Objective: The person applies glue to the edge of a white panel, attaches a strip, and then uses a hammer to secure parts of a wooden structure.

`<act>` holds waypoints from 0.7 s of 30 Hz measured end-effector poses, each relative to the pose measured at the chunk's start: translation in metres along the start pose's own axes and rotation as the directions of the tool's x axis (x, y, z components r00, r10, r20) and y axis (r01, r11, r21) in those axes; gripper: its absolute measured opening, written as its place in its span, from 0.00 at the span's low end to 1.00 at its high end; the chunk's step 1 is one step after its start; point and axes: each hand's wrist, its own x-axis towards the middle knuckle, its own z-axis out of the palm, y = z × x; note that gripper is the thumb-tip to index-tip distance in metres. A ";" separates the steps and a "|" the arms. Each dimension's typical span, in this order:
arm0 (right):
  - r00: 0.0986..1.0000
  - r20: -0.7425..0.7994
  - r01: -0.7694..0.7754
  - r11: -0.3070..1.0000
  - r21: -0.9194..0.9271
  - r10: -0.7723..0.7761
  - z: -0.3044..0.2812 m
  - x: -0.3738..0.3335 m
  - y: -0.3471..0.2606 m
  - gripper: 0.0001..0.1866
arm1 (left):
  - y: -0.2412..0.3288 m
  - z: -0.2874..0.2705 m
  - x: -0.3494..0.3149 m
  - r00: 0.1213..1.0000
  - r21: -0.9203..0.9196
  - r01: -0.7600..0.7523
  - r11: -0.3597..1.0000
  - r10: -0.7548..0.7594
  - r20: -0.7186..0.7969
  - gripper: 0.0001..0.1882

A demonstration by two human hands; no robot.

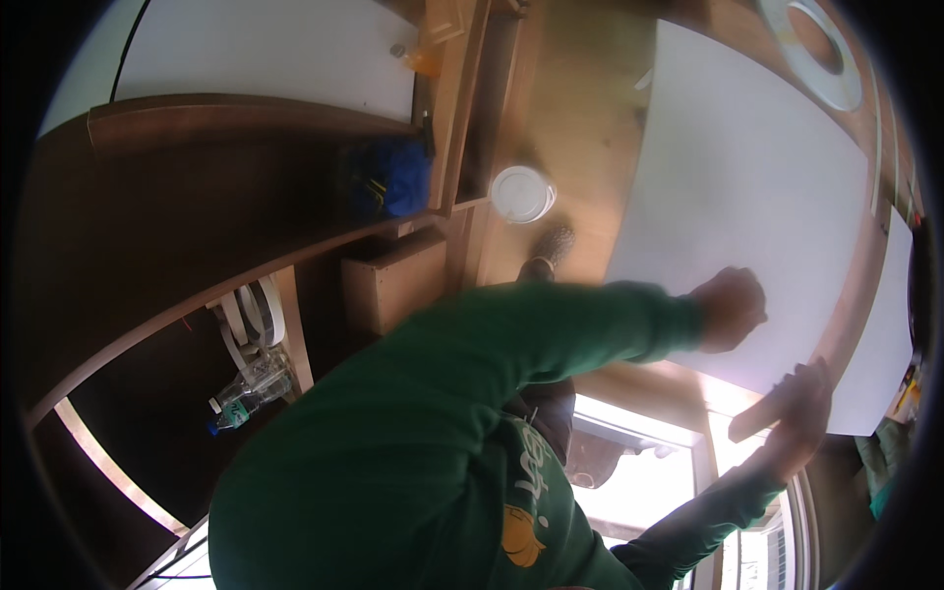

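Observation:
Over a large white board point(728, 197), my left hand point(728, 310) reaches out with its fingers curled into a fist. Whatever it may hold is hidden. Lower and to the right, near the board's edge, my right hand point(804, 423) is closed around a tan, flat block-like piece point(762, 415). Motion blurs that piece, so its exact kind does not show. The two hands are apart. Both arms wear green sleeves.
A white lidded bucket point(522, 194) stands on the floor near my foot point(556, 246). Left are brown cabinet panels with a blue bag point(395, 177), plastic bottles point(256, 385) and rolls of edging strip point(262, 310). A white roll point(816, 49) lies at the far right.

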 end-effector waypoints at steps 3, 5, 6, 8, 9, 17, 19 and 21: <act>0.974 0.170 0.118 0.975 0.190 -0.151 0.065 0.008 -0.063 0.14 | -0.021 -0.035 -0.085 0.976 -0.548 0.081 0.833 -0.178 -0.127 0.16; 0.916 0.382 -0.284 0.867 0.409 0.120 0.097 0.011 -0.113 0.18 | -0.030 -0.060 -0.120 0.975 -0.612 0.106 0.784 -0.204 -0.093 0.22; 0.875 0.469 -0.348 0.829 0.437 0.120 0.117 0.012 -0.136 0.19 | -0.038 -0.071 -0.139 0.968 -0.601 0.081 0.795 -0.206 -0.143 0.24; 0.840 0.539 -0.391 0.765 0.512 0.069 0.156 0.012 -0.173 0.18 | -0.048 -0.095 -0.167 0.951 -0.591 0.130 0.796 -0.268 -0.152 0.27; 0.853 0.522 -0.315 0.788 0.529 -0.009 0.173 0.012 -0.185 0.18 | -0.055 -0.109 -0.176 0.938 -0.587 0.204 0.784 -0.327 -0.111 0.27; 0.714 0.643 -0.220 0.782 0.583 -0.278 0.269 0.018 -0.240 0.24 | -0.110 -0.165 -0.244 0.812 -0.748 0.240 0.619 -0.551 -0.195 0.23; 0.776 0.550 0.030 0.889 0.456 -0.309 0.282 0.017 -0.249 0.27 | -0.134 -0.146 -0.266 0.709 -0.827 0.185 0.531 -0.655 -0.262 0.18; 0.833 0.370 0.329 0.906 0.265 -0.411 0.291 0.024 -0.231 0.31 | -0.183 -0.127 -0.293 0.506 -0.847 0.217 0.486 -0.798 -0.328 0.14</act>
